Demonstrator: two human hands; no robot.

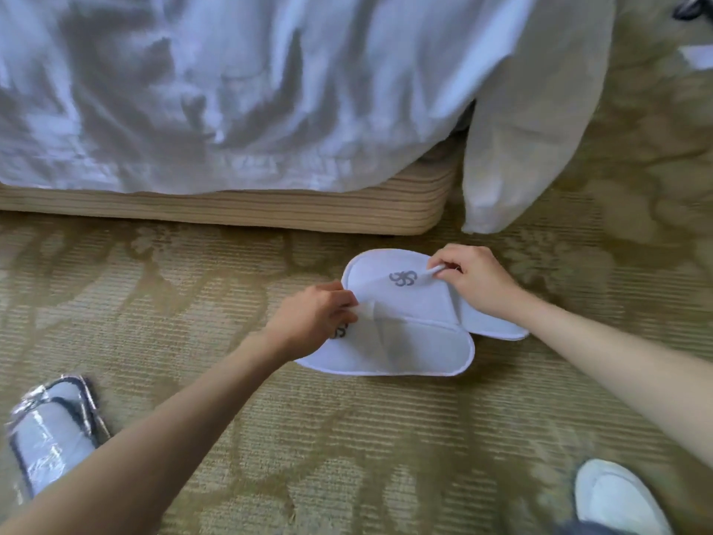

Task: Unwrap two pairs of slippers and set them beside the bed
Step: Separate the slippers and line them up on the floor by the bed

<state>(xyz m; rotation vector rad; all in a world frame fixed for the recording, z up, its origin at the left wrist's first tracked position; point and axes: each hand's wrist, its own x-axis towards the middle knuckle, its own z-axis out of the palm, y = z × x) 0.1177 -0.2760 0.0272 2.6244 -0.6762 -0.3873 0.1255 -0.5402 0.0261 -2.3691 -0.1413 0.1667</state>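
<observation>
Two flat white slippers lie on the carpet just in front of the bed corner. The upper slipper (416, 299) shows a grey logo and partly overlaps the lower slipper (405, 351). My right hand (476, 279) pinches the far edge of the upper slipper's strap. My left hand (314, 316) pinches the strap at the left, covering the lower slipper's logo. A second pair (50, 434), still in clear plastic wrap, lies at the lower left on the carpet.
The bed (247, 210) has a beige ribbed base and a rumpled white duvet (231, 90) hanging over it. A white sheet (513, 156) drapes to the floor at the corner. A white-slippered foot (621, 500) stands at lower right. Patterned olive carpet covers the floor.
</observation>
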